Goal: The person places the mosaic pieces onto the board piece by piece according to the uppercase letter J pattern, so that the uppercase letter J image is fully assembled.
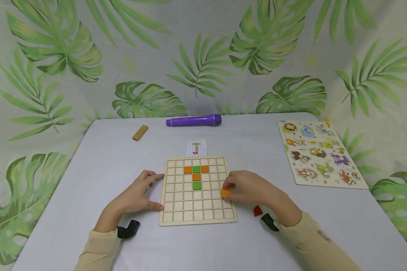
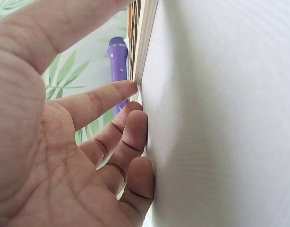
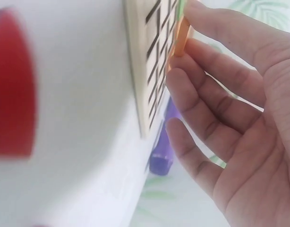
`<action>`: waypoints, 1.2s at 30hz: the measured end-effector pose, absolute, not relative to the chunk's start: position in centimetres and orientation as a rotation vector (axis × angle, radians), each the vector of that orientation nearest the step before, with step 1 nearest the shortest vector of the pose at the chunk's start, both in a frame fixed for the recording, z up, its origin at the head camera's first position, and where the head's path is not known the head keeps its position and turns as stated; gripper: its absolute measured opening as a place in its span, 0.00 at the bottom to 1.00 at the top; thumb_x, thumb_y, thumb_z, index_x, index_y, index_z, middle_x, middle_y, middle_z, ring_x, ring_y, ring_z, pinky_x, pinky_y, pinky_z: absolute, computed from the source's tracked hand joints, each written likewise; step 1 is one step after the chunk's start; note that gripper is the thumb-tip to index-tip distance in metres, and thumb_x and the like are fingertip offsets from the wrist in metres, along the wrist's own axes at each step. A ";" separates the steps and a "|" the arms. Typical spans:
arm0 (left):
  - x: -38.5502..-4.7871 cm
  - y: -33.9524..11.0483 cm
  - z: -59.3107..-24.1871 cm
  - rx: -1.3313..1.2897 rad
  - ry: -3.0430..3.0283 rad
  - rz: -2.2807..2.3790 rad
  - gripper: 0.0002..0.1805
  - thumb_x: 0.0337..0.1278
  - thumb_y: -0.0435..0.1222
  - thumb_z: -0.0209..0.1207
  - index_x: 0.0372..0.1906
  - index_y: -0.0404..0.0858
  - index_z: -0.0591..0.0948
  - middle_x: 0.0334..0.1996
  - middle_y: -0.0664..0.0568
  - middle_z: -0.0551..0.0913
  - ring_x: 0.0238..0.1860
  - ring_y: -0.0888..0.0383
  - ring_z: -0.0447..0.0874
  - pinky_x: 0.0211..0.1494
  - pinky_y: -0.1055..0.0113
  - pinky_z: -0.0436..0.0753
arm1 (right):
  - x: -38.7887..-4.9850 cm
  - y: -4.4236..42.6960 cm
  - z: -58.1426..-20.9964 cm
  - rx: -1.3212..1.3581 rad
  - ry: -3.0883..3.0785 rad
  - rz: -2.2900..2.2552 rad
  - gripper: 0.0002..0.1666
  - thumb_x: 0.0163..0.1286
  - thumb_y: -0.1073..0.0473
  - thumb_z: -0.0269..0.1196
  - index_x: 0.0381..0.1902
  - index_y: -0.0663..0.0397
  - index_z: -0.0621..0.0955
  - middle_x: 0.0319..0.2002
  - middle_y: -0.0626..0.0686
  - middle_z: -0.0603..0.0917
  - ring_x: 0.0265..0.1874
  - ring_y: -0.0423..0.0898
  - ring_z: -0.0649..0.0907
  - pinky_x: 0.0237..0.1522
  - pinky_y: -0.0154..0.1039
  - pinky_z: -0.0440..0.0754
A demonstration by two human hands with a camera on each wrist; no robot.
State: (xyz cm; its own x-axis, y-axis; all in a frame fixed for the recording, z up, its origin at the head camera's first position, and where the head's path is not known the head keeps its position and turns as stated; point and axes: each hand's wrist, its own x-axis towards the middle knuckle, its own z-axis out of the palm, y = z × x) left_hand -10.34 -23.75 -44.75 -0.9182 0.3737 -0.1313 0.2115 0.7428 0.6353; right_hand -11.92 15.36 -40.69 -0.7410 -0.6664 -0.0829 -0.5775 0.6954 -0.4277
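Note:
A wooden grid board [image 1: 198,215] lies on the table, with orange tiles [image 1: 188,170] and green tiles [image 1: 197,185] set in a T shape in its upper part. My left hand [image 1: 135,194] touches the board's left edge with thumb and index fingertip, the other fingers bent loosely against the tabletop. Between thumb and fingers, my right hand [image 1: 247,187] pinches an orange square tile [image 1: 225,194] over the board's right columns. The right wrist view shows that orange tile [image 3: 182,37] held on edge, tilted. Behind the board lies a small printed pattern card [image 1: 191,149].
A red quarter-round piece [image 1: 257,210] lies beneath the right wrist. Farther back are a purple microphone-shaped object [image 1: 194,120] and a small wooden block [image 1: 140,133]. An animal puzzle board [image 1: 312,162] covers the right side of the white table [image 1: 98,158].

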 end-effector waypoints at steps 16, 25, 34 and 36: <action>-10.2 -23.9 -44.8 0.439 2.692 0.940 0.58 0.39 0.49 0.87 0.79 0.42 0.72 0.68 0.45 0.69 0.63 0.48 0.71 0.63 0.48 0.75 | -13.1 10.1 -41.2 -1.121 2.620 -0.523 0.09 0.69 0.52 0.77 0.40 0.49 0.89 0.37 0.45 0.86 0.35 0.38 0.77 0.44 0.34 0.80; -10.3 -23.9 -44.9 0.456 2.691 0.943 0.59 0.39 0.49 0.87 0.80 0.41 0.71 0.68 0.45 0.69 0.62 0.49 0.71 0.63 0.48 0.75 | -13.7 8.3 -41.7 -1.172 2.619 -0.488 0.12 0.68 0.50 0.78 0.40 0.49 0.89 0.35 0.44 0.86 0.34 0.38 0.77 0.43 0.33 0.79; -10.3 -23.8 -44.8 0.468 2.699 0.933 0.59 0.39 0.50 0.87 0.79 0.41 0.72 0.68 0.45 0.70 0.62 0.49 0.71 0.62 0.48 0.75 | -13.8 7.7 -41.6 -1.168 2.596 -0.482 0.11 0.69 0.52 0.77 0.42 0.50 0.90 0.40 0.45 0.88 0.37 0.38 0.80 0.48 0.34 0.83; -10.3 -23.7 -44.7 0.464 2.697 0.933 0.59 0.39 0.49 0.87 0.79 0.41 0.72 0.68 0.45 0.70 0.62 0.49 0.71 0.62 0.48 0.75 | -13.8 7.6 -41.6 -1.170 2.594 -0.476 0.11 0.69 0.52 0.77 0.42 0.51 0.90 0.40 0.46 0.88 0.37 0.38 0.80 0.48 0.35 0.83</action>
State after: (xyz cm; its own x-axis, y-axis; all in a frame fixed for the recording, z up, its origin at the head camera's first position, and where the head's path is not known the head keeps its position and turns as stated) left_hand -10.34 -23.74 -44.73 -0.9182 0.3746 -0.1291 0.2148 0.7443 0.6324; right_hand -13.80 7.56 -41.58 -0.6438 -0.7591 -0.0961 -0.6754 0.6228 -0.3948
